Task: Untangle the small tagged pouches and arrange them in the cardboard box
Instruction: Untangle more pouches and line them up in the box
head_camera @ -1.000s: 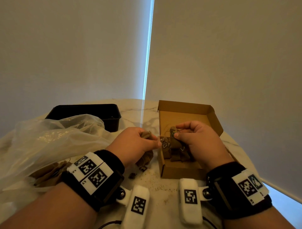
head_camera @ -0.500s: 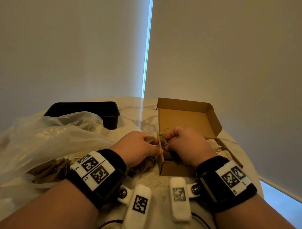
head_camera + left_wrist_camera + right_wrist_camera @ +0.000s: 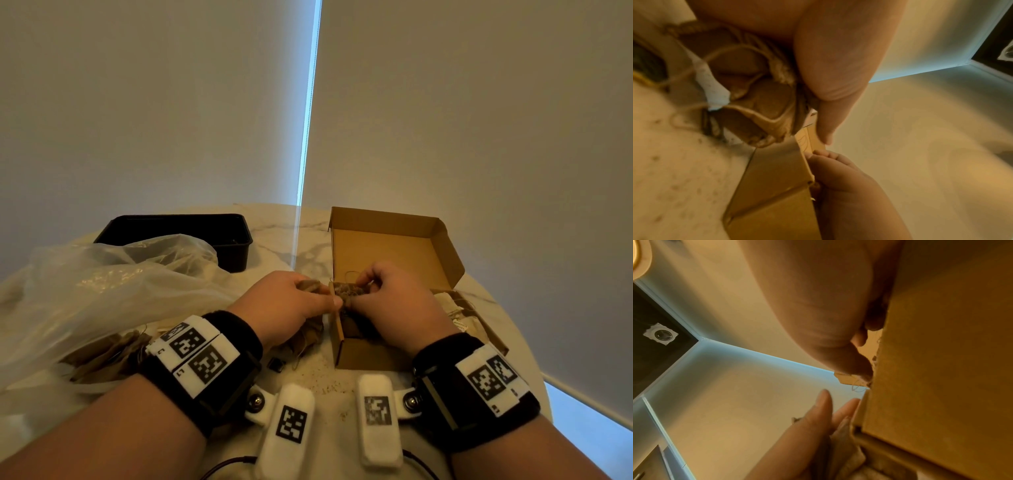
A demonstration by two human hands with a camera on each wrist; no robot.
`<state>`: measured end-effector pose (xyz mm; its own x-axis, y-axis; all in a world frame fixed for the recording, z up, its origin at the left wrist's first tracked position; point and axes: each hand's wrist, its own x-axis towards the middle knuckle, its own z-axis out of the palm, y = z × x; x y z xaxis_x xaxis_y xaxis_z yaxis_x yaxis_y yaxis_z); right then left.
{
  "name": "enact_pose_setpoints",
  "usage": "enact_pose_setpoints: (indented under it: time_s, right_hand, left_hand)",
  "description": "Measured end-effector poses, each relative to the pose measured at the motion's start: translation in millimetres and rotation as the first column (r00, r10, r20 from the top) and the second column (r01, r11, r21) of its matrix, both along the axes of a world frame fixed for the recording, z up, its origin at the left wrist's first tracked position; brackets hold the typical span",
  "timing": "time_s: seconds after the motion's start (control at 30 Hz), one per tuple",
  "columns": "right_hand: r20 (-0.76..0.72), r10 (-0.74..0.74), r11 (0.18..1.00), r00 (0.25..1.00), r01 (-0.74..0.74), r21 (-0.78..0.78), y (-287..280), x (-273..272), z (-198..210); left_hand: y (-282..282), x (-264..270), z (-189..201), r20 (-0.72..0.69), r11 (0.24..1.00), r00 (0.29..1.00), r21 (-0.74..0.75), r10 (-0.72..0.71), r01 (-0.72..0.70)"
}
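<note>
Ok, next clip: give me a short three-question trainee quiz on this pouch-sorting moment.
1. True or false: the brown cardboard box has its lid open.
2. Which lies nearer the black plastic tray: the crumpled clear plastic bag or the box?
3. Multiple choice: the tangled brown pouches gripped by the left hand and right hand sit (a) inside the tray, (b) at the box's left wall, (c) under the bag.

Key: 1 true. 2 the bag. 3 b.
</note>
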<state>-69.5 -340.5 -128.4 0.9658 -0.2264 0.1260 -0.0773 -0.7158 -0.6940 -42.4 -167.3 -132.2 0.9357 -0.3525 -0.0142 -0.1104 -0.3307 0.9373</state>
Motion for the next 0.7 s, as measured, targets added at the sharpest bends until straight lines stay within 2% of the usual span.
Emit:
enact_pose_setpoints:
  time_s: [0.1,0.17,0.23,0.3,0.4,0.47,0.57,0.7]
  right_hand:
    - [0.151,0.024,0.998,0.988,-0.032,0.053,0,-3,-1]
    - [0.254,0.054,0.994,0.966,-0.076,0.078,2,-5,-1]
    - [0.321,0.096,0.979,0.942,-0.147,0.138,8,-9,1]
    - [0.349,0.158,0.962,0.924,-0.224,0.157,15,-13,2]
    - [0.341,0.246,0.947,0.907,-0.3,0.116,25,-17,2]
    - [0.329,0.297,0.942,0.896,-0.332,0.055,28,-17,1]
    - [0.304,0.369,0.926,0.878,-0.377,-0.035,30,-15,1]
    - [0.237,0.43,0.902,0.871,-0.403,-0.155,31,-13,1]
  left_hand:
    - [-1,4,0,-0.113,0.99,0.991,-0.113,0.072,-0.085]
    - [-1,7,1,-0.308,0.956,0.949,-0.249,0.075,-0.156]
    - [1,9,4,-0.471,0.89,0.881,-0.418,-0.043,-0.18]
    - [4,9,6,-0.534,0.841,0.832,-0.511,-0.149,-0.177]
    - [5,9,5,-0.562,0.777,0.77,-0.613,-0.302,-0.143]
    - [4,9,3,-0.549,0.755,0.757,-0.645,-0.354,-0.115]
    - [3,11,2,-0.531,0.775,0.783,-0.624,-0.323,-0.104]
    - [1,8,4,-0.515,0.792,0.781,-0.608,-0.353,-0.043]
